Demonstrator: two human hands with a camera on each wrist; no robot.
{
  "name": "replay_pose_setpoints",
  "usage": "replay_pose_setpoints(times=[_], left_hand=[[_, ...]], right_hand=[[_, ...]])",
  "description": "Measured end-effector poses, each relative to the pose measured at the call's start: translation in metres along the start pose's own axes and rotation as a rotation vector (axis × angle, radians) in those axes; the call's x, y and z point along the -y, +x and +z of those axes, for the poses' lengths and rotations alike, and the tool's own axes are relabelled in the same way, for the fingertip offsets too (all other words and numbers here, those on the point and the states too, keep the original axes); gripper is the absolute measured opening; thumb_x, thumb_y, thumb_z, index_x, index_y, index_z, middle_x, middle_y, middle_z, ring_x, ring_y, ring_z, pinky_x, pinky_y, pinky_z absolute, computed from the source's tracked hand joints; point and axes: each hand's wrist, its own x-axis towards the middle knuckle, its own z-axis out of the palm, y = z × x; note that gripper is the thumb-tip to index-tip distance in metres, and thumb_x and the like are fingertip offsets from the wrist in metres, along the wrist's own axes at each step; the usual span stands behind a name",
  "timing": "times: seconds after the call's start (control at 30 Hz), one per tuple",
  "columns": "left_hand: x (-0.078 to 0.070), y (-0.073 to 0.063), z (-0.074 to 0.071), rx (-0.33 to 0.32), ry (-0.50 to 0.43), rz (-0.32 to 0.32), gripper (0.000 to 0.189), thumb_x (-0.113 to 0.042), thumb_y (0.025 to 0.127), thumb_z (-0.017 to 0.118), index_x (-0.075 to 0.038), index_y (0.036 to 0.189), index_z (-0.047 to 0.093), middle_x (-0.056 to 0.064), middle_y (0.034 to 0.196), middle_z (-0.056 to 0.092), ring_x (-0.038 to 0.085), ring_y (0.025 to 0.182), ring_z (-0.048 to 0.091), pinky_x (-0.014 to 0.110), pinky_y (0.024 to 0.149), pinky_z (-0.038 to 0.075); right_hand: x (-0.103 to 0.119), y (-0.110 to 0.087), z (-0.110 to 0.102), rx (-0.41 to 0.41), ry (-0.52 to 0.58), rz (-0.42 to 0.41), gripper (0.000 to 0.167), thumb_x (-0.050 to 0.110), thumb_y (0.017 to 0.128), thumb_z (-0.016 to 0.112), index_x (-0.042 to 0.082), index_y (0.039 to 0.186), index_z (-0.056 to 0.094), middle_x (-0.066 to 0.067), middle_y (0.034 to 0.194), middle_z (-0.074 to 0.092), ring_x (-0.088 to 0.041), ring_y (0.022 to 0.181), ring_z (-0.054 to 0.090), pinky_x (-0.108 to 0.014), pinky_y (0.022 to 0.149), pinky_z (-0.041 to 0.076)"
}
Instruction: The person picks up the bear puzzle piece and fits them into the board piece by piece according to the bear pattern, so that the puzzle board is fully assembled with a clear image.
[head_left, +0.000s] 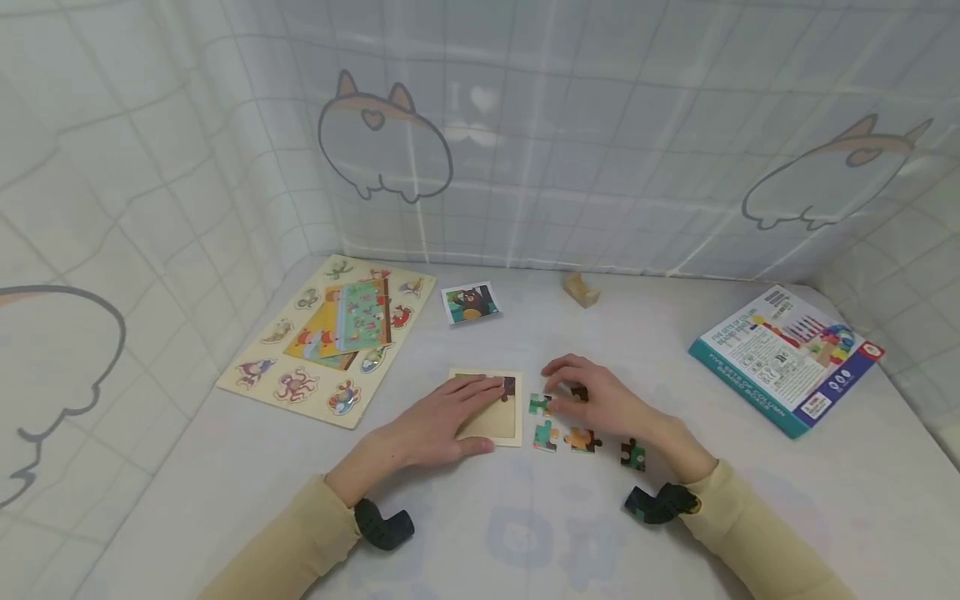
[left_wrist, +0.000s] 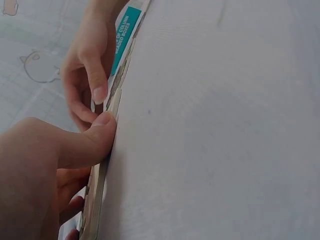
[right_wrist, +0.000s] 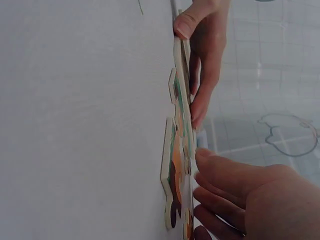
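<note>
A small square wooden puzzle tray [head_left: 517, 425] lies on the table with a dark brown piece [head_left: 509, 388] in its upper right corner. My left hand [head_left: 442, 421] rests across the tray, fingers reaching over it and thumb along its near edge. Just right of the tray, my right hand [head_left: 592, 400] hovers low with loosely bent fingers; its thumb and fingertips are right at a green jigsaw piece [head_left: 538, 404]. Nearby lie a teal piece [head_left: 546, 436], an orange-brown piece [head_left: 581, 440], a dark green piece [head_left: 633, 455] and a brown piece [head_left: 579, 392] partly covered by the right hand.
To the left, a sea-animal board [head_left: 352, 333] carries picture puzzles on top. Behind the tray are a bear picture card [head_left: 470, 302] and a small wooden block [head_left: 581, 289]. A teal and white box [head_left: 787, 358] sits at the right. Patterned cloth walls enclose the table.
</note>
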Motion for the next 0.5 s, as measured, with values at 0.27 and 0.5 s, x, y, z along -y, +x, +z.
replay_pose_setpoints(times=[0.27, 0.5], left_hand=[[-0.0004, 0.0023, 0.0007, 0.004, -0.013, -0.003, 0.076, -0.055, 0.096, 0.057, -0.022, 0.159, 0.029, -0.006, 0.165, 0.028, 0.020, 0.152, 0.023, 0.041, 0.124, 0.023], [-0.0012, 0.0009, 0.0024, -0.032, 0.007, 0.013, 0.076, -0.053, 0.096, 0.058, -0.020, 0.158, 0.030, -0.004, 0.164, 0.029, 0.021, 0.152, 0.024, 0.041, 0.124, 0.024]], right_hand=[[-0.0034, -0.0041, 0.0025, -0.022, 0.003, -0.044, 0.021, 0.032, 0.089, 0.077, 0.019, 0.104, 0.071, -0.004, 0.131, 0.060, -0.022, 0.122, 0.056, -0.041, 0.098, 0.052], [-0.0023, -0.0027, 0.0057, -0.040, -0.018, -0.076, 0.020, 0.028, 0.087, 0.079, 0.017, 0.102, 0.069, -0.006, 0.129, 0.061, -0.026, 0.125, 0.055, -0.048, 0.103, 0.049]])
